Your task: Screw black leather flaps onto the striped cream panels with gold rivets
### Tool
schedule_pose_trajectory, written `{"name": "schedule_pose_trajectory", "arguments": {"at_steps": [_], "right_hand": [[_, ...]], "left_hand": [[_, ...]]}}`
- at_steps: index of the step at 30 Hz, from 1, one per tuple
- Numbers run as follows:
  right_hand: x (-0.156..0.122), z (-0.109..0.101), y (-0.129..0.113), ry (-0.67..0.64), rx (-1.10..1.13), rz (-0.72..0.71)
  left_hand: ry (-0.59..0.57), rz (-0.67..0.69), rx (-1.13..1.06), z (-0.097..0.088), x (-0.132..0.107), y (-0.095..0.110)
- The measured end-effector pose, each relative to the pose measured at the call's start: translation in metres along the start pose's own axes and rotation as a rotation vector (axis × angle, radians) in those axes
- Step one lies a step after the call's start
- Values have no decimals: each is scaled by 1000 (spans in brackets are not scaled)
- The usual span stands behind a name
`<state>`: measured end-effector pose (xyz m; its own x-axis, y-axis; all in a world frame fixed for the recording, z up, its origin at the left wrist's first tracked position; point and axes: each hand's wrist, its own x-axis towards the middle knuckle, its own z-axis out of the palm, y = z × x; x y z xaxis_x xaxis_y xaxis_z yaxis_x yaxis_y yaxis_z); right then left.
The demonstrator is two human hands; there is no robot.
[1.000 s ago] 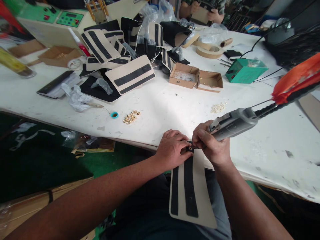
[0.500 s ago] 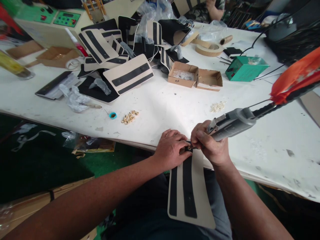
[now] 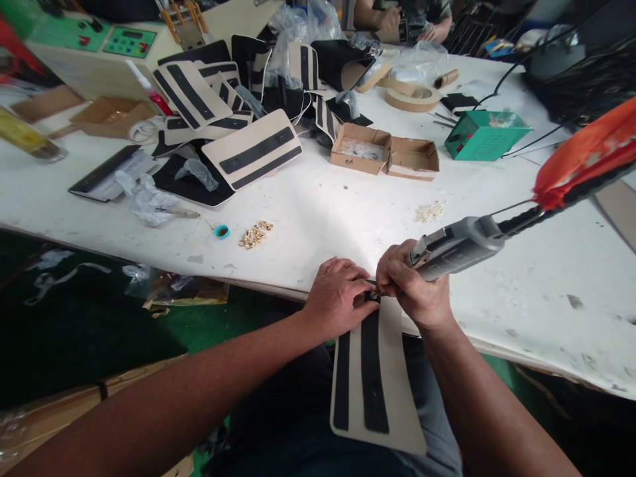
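Note:
My right hand (image 3: 415,281) is wrapped round a grey electric screwdriver (image 3: 460,246), which slants down to the left from a black cord. Its tip meets a small gold-coloured fitting (image 3: 374,296) on a beige panel with black strips (image 3: 370,391). The panel's far end rests at the table edge; the rest hangs over my lap. Across that far end lies my left hand (image 3: 340,295), its thumb and forefinger closed around the fitting and holding the panel. The screwdriver's very tip is partly hidden by my fingers.
Gold-coloured hardware pieces (image 3: 256,234) lie by a small blue-rimmed cup (image 3: 222,232). Similar striped panels (image 3: 261,149) are heaped behind. Small cardboard boxes (image 3: 412,159), a green power box (image 3: 487,136) and tape rolls (image 3: 412,98) stand farther back. Another person's hands (image 3: 390,20) work at the far side.
The view has shifted slightly. My hands and the screwdriver keep their places on the panel. More of the other person's hands shows at the back, and a red light shows on the green box.

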<state>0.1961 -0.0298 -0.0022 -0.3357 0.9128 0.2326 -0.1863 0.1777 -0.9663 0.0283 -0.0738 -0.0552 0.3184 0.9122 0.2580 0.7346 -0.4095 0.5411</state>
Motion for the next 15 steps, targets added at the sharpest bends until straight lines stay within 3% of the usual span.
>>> {"name": "schedule_pose_trajectory", "arguments": {"at_steps": [8,12,15], "right_hand": [[2,1,8,37,14,101],[13,3,17,11,173,153],[26,6,19,27,232,101]], "left_hand": [[51,-11,-28,-5,-1,1],[155,29,25,9,-1,-29],[184,255,133,16,10,-56]]}}
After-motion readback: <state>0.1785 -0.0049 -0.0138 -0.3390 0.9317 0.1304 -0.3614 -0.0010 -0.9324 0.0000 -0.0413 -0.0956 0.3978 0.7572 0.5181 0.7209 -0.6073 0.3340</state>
